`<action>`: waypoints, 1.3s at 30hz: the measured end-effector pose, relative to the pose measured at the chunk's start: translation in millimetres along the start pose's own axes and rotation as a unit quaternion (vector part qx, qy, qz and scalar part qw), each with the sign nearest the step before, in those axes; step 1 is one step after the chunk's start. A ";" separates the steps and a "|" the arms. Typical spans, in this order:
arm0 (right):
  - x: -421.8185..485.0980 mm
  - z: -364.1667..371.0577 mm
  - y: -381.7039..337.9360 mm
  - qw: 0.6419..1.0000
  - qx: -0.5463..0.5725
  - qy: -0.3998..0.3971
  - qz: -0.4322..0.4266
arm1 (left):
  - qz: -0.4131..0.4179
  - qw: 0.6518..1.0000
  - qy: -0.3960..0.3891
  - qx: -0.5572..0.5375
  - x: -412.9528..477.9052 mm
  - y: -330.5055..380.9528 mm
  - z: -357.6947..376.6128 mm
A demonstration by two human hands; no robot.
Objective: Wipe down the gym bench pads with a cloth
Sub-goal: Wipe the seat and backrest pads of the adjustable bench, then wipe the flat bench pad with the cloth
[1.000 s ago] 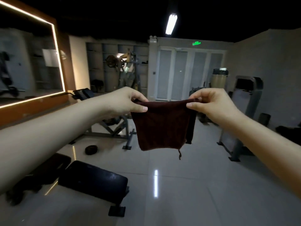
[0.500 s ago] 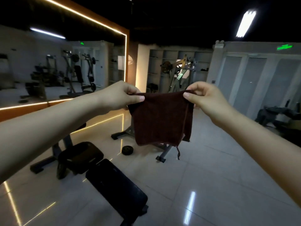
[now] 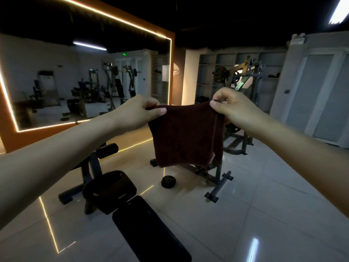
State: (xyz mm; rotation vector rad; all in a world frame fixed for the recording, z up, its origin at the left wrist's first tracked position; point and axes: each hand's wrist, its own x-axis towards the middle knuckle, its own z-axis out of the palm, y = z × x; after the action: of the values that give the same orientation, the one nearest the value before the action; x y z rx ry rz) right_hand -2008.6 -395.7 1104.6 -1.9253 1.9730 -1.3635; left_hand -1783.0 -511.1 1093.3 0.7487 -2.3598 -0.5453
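A dark maroon cloth (image 3: 186,136) hangs folded in the air at chest height in front of me. My left hand (image 3: 138,112) pinches its upper left corner and my right hand (image 3: 231,108) pinches its upper right corner, stretching the top edge between them. Below and to the left stands a black gym bench: its long back pad (image 3: 149,231) runs toward the lower frame edge, its square seat pad (image 3: 110,191) sits beyond it, and a black roller pad (image 3: 106,151) is at the far end. Both hands are well above the bench.
A steel weight machine frame (image 3: 219,175) stands behind the cloth, with a small black weight plate (image 3: 168,182) on the tiled floor beside it. A large LED-lit mirror (image 3: 85,80) covers the left wall. Shelving and white doors (image 3: 319,95) line the back.
The view has swung left and down, so the bench now lies nearer the centre and the mirror fills the left. Both hands keep pinching the cloth's top corners.
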 end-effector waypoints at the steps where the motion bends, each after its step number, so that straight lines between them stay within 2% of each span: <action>1: 13.3 2.8 7.7 1.000 0.000 -0.005 -0.002 | -0.005 1.000 0.001 -0.004 10.7 -7.7 3.7; 13: 143.4 57.3 134.2 0.992 0.075 -0.102 -0.017 | -0.094 0.995 0.024 0.027 103.4 -67.0 47.5; 21: 221.7 80.6 201.3 0.968 0.156 -0.188 -0.061 | -0.182 0.979 0.084 0.042 147.5 -80.2 81.8; 25: 242.5 99.5 234.1 0.957 0.173 -0.227 -0.051 | -0.235 0.963 0.123 0.054 166.0 -99.3 109.3; 30: 248.5 139.1 280.6 0.944 0.202 -0.262 -0.007 | -0.280 0.951 0.124 0.034 177.8 -139.2 139.9; 34: 255.4 173.7 306.3 0.931 0.228 -0.284 0.021 | -0.291 0.947 0.131 0.043 180.9 -180.3 154.1; 39: 258.0 225.7 336.1 0.927 0.251 -0.273 0.058 | -0.291 0.946 0.138 0.020 180.5 -240.1 175.9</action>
State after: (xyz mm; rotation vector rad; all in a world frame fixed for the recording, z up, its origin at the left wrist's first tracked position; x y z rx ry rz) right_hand -2189.2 -788.2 895.2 -1.6670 1.2990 -1.0137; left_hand -1925.5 -770.8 910.6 1.4574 -1.8788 -0.5844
